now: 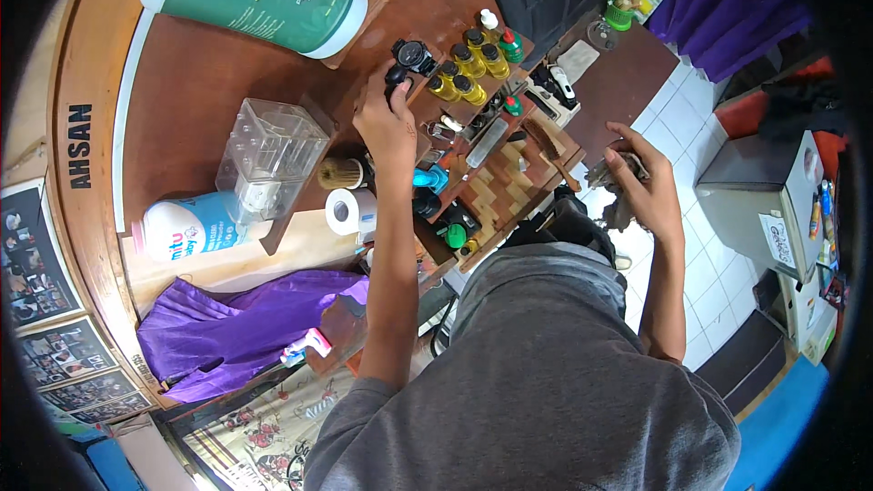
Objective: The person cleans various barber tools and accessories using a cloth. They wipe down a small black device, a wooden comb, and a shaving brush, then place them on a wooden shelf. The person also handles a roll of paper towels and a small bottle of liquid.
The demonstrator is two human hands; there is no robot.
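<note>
My left hand (386,123) is reaching up to the brown wooden shelf, its fingers closed on a black wristwatch (414,56) by what looks like the strap. Small bottles of yellow liquid (469,61) with black caps stand just right of the watch. Out to the right, over the tiled floor, my right hand (650,189) grips a crumpled grey-brown cloth (619,211). Between my hands, a brown-handled brush (546,145) rests on a patterned wooden counter (505,186).
A large green jug (264,0) stands at the upper left. Below are a clear plastic box (273,150), a shaving brush (340,173), a paper roll (350,212) and a white-blue bottle (195,225). White clippers (562,82) lie beyond the counter; a grey cabinet (750,200) is at right.
</note>
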